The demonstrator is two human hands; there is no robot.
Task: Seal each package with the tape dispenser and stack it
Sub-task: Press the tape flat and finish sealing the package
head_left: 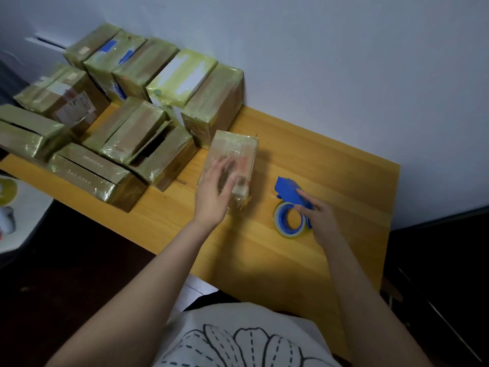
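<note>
Here, your left fingers (224,167) lie spread and fairly straight, blurred, flat on top of the small taped package (239,151), with the left hand (213,198) pressing it onto the wooden table (338,165). Your right fingers (301,194) curl over the blue tape dispenser (287,188), and the right hand (321,221) grips it where it lies on the table, near the package's right side. Other taped packages (148,75) are piled at the far left, by the wall.
</note>
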